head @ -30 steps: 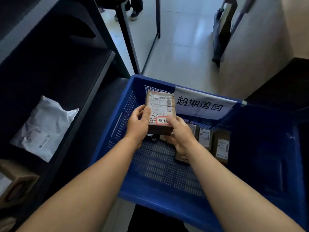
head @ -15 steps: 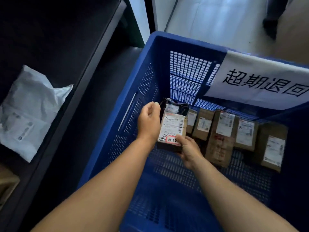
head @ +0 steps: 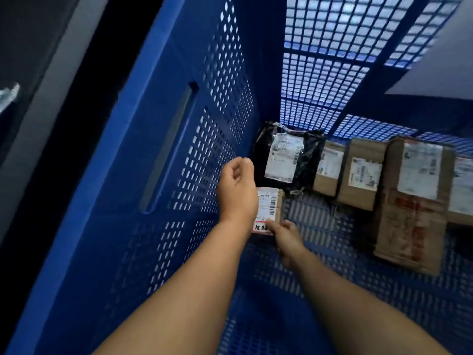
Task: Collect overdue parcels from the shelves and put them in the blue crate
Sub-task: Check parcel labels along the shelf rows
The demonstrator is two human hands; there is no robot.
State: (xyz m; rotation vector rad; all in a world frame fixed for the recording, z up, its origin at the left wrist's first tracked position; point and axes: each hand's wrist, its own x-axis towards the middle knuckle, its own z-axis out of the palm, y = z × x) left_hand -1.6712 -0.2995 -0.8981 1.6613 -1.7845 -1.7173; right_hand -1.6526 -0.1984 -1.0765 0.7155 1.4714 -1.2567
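While both arms reach into the blue crate (head: 163, 139), the right hand (head: 286, 235) pinches the small labelled parcel (head: 270, 210) low near the crate floor; the left hand (head: 238, 188), loosely curled, holds nothing, beside a black bag parcel (head: 304, 160) and brown boxes (head: 363, 175)

The left hand (head: 236, 190) hides the small parcel's (head: 271, 208) left part; the rightmost parcel (head: 463, 185) runs off-frame

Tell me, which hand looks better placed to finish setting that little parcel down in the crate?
Probably the right hand: its fingers pinch the small parcel at its near end, low by the blue crate floor. The left hand is loosely curled above the parcel and seems to hold nothing.
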